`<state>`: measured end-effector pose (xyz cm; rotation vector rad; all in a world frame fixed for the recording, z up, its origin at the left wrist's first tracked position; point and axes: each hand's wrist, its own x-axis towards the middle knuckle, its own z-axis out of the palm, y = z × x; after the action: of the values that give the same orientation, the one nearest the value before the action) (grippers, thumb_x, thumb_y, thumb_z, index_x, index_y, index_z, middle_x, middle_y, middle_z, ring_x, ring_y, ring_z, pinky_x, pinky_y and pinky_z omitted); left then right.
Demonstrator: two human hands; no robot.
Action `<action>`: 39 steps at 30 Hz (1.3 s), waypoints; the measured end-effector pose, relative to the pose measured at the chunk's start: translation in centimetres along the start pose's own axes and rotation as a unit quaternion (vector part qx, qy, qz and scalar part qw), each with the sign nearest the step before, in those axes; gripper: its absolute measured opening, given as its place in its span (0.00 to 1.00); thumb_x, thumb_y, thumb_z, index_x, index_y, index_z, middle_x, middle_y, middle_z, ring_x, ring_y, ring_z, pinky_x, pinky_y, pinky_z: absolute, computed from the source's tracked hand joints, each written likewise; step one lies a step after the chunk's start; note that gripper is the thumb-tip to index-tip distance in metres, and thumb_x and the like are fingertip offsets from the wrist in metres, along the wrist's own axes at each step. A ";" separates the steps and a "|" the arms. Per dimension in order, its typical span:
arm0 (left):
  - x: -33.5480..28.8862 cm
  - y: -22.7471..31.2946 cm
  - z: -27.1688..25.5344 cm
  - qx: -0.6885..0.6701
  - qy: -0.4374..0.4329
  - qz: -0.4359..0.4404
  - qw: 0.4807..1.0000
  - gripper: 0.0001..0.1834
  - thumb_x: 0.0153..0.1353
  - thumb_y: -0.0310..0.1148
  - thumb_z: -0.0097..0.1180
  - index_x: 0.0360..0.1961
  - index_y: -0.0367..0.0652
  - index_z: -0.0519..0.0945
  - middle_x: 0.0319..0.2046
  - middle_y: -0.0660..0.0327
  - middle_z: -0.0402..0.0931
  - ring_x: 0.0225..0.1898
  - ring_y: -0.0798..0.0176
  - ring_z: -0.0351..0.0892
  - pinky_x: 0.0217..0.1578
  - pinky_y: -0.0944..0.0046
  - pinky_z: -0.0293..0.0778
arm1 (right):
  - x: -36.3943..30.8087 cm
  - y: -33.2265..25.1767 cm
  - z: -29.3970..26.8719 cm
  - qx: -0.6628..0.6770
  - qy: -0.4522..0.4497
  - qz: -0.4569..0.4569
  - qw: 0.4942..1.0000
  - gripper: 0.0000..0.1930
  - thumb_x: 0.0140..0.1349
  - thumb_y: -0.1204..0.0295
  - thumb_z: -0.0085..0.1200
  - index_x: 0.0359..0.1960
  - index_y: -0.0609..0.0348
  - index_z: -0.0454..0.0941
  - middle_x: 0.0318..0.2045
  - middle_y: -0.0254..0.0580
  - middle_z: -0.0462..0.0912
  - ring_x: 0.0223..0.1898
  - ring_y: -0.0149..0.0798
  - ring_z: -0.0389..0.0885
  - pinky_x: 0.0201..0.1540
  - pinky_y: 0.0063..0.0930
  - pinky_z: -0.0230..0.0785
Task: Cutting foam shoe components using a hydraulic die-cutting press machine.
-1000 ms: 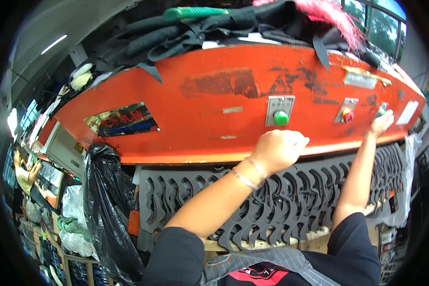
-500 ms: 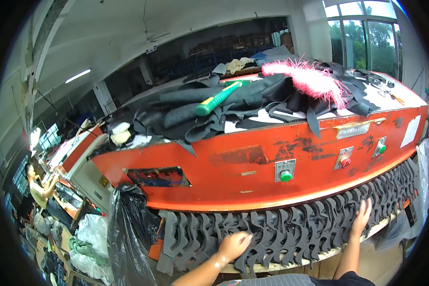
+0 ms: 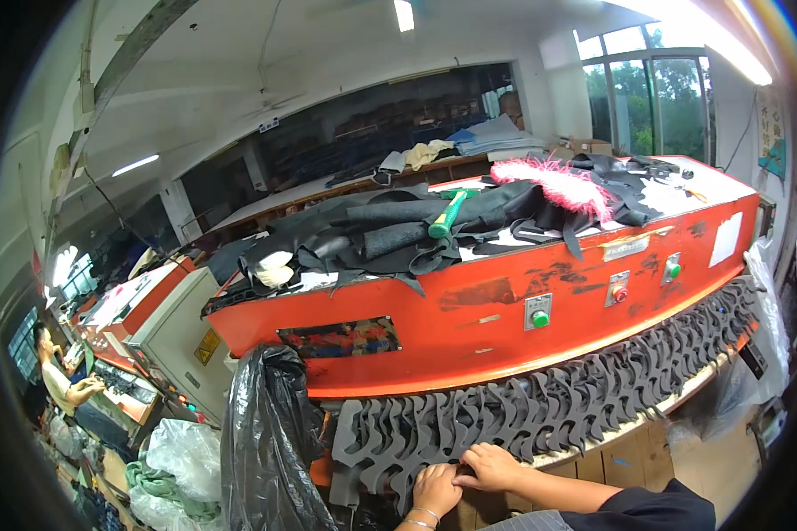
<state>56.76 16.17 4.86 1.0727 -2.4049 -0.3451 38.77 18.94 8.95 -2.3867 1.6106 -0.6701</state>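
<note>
Rows of dark grey curved cut pieces (image 3: 540, 414), matte like foam or leather, stand packed side by side on a board below the orange machine. My left hand (image 3: 436, 492) is at the near edge of these pieces, back upward, fingers curled. Close against it on the right, my right hand (image 3: 492, 467) is also closed, its fingers bent down and its thumb side toward the left hand. Whatever lies between or under my fingers is hidden.
The orange machine (image 3: 469, 323) carries push buttons, black sheet scraps (image 3: 372, 232), a green-handled tool (image 3: 449, 215) and a pink fluffy strip (image 3: 553, 188). A black plastic bag (image 3: 270, 442) hangs at left. Farther left, another person (image 3: 66, 385) stands at a similar machine.
My right hand has come from the right part of the rows to beside my left hand. The left has moved nearer the front edge. The view has shifted.
</note>
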 end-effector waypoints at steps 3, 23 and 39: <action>-0.4 -0.6 0.9 0.012 0.025 -0.012 1.000 0.13 0.55 0.40 0.52 0.38 0.48 0.81 0.37 0.62 0.79 0.44 0.55 0.77 0.47 0.52 0.70 | -1.3 -0.2 1.1 0.004 0.030 0.051 0.998 0.31 0.52 0.41 0.58 0.40 0.60 0.76 0.34 0.50 0.76 0.41 0.52 0.77 0.43 0.41 0.72; 5.2 -0.9 0.6 0.096 -0.047 -0.048 0.993 0.20 0.59 0.46 0.52 0.28 0.37 0.83 0.35 0.50 0.78 0.44 0.46 0.75 0.46 0.49 0.70 | -0.7 1.4 0.6 -0.154 -0.073 0.209 0.963 0.28 0.42 0.49 0.69 0.37 0.59 0.78 0.39 0.47 0.79 0.44 0.49 0.80 0.48 0.38 0.73; 21.2 -4.2 3.2 0.000 0.067 -0.009 0.998 0.11 0.54 0.41 0.62 0.35 0.48 0.83 0.31 0.60 0.75 0.39 0.51 0.76 0.40 0.55 0.71 | 17.8 16.6 -4.5 -0.012 -0.021 0.116 0.993 0.18 0.50 0.60 0.63 0.40 0.57 0.83 0.38 0.48 0.84 0.44 0.49 0.82 0.47 0.39 0.75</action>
<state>45.52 -2.44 7.32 1.0832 -2.2781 -0.2701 28.45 -3.47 11.06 -2.1661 1.8495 -0.5536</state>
